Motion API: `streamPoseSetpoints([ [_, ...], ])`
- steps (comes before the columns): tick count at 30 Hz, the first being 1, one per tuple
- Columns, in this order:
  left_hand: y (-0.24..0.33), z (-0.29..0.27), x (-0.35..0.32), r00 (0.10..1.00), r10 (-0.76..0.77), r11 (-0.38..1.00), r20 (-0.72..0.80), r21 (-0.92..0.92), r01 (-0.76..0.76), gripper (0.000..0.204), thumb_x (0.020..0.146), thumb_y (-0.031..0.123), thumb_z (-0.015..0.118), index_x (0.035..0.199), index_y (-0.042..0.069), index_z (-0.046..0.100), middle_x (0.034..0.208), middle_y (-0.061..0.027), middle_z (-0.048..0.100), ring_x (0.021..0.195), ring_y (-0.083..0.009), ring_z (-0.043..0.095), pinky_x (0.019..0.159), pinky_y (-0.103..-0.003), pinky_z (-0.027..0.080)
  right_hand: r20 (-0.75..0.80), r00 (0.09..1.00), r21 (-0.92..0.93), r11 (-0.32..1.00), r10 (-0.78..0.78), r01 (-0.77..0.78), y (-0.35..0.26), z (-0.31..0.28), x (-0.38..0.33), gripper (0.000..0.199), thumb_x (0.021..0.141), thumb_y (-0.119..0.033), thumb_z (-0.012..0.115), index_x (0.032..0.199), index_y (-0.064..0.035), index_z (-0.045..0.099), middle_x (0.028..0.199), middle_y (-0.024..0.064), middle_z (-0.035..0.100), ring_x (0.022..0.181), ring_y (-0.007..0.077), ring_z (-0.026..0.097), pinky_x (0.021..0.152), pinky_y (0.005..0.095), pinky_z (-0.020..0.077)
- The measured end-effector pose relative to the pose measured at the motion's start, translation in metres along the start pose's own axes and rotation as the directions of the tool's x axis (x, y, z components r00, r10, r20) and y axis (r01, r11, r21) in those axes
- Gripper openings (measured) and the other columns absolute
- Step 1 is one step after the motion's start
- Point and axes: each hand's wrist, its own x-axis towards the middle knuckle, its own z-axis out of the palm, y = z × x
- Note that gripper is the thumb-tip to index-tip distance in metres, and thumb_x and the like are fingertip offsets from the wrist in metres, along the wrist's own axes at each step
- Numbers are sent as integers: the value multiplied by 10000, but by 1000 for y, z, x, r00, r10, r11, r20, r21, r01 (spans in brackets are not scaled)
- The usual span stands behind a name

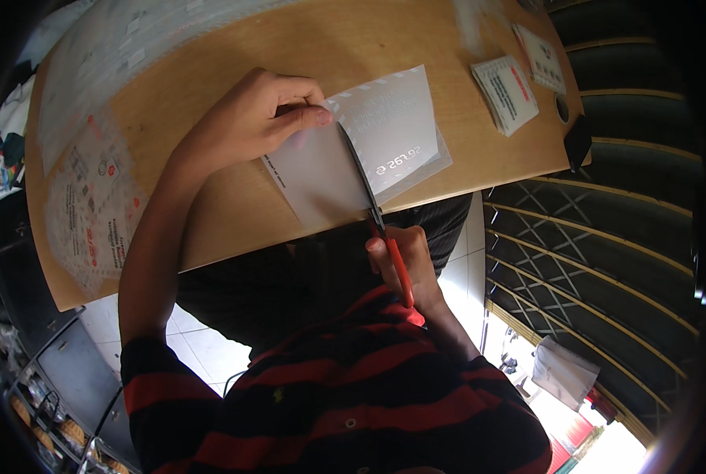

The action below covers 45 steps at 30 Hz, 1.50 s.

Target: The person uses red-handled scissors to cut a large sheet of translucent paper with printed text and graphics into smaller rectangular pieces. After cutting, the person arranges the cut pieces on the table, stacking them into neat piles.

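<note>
I am holding a translucent plastic sheet (pixel 313 182) over the near edge of the wooden table (pixel 234 71), in front of the wearer's body. The left hand (pixel 270 110) is pinching its upper edge between thumb and fingers. The scissors (pixel 378 215) are lying lengthwise across the plastic, their tip pointing away and ending just beside the left thumb; I cannot tell from here whether the blades are cutting through. The right hand (pixel 412 257) is wrapping around the red handles below the table edge, well apart from the left. To the right of the blades, a printed plastic piece (pixel 392 118) is spreading over the wood; whether it is joining the sheet, I cannot make out. Farther right, I am seeing a stack of printed packets (pixel 507 93) sitting near another packet (pixel 540 59). On the far left, printed plastic film (pixel 92 201) is covering the tabletop. The wearer is sporting a striped shirt (pixel 329 395).
</note>
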Motion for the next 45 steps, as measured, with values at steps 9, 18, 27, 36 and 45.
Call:
streamPoseSetpoints([
  [9,-4,4,0,998,61,997,-4,-42,-61,196,910,168,670,853,-19,669,628,-44,612,562,-95,521,547,-264,408,38,999,8,1000,-14,14,1,-2,0,607,953,-488,570,648,31,489,493,137,408,473,277,342,488,400,391],
  [18,-4,5,0,999,37,998,-13,-46,-38,208,907,173,677,852,-27,675,647,-49,622,569,-92,516,557,-267,417,35,999,3,1000,9,-9,-3,-3,1,588,943,-467,602,644,30,504,487,140,418,460,276,335,476,388,388],
  [27,-3,6,0,999,50,998,15,-36,-50,219,905,189,685,847,-22,679,637,-49,613,568,-94,516,557,-265,414,31,1000,6,1000,7,-8,0,-1,0,655,934,-540,570,628,32,484,482,134,402,459,256,329,474,388,385],
  [36,-6,11,0,997,71,996,24,-55,-69,232,901,202,690,830,-19,677,619,-54,619,558,-103,521,551,-267,417,20,998,-45,998,-51,52,2,2,0,729,970,-607,429,556,-11,500,459,56,466,415,170,496,431,319,385],
  [45,-4,10,0,999,16,997,40,-73,-13,219,896,195,694,832,-14,685,618,-53,621,563,-98,535,554,-265,424,39,999,-51,998,-21,23,-1,1,1,717,975,-595,433,559,-15,500,472,53,474,426,167,495,441,321,393],
])
